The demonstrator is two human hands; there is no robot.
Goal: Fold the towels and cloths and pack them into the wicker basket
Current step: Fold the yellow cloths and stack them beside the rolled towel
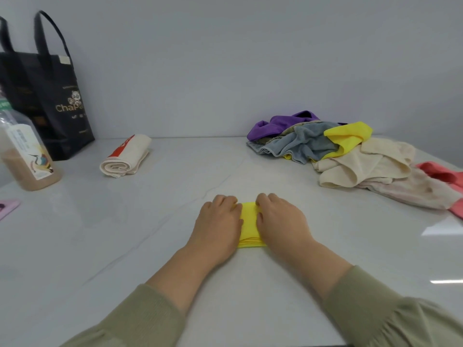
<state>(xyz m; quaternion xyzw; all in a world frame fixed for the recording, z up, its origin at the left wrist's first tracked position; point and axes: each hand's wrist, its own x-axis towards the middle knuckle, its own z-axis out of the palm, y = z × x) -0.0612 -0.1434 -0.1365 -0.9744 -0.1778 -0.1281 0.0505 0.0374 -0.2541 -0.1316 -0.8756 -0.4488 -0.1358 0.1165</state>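
Note:
A small folded yellow cloth (249,222) lies on the white table (150,234) in front of me. My left hand (218,221) presses flat on its left side and my right hand (281,221) presses flat on its right side, fingers curled over the far edge. Only a strip of the cloth shows between the hands. A heap of unfolded cloths (325,151) sits at the back right: purple, grey, yellow, cream, pale pink and coral pieces. A rolled cream towel with a red stripe (126,156) lies at the back left. No wicker basket is in view.
A black paper bag (47,96) stands against the wall at the far left. In front of it is a plastic bottle (26,156) of brown liquid. A pink object (6,207) pokes in at the left edge. The wall runs along the table's back.

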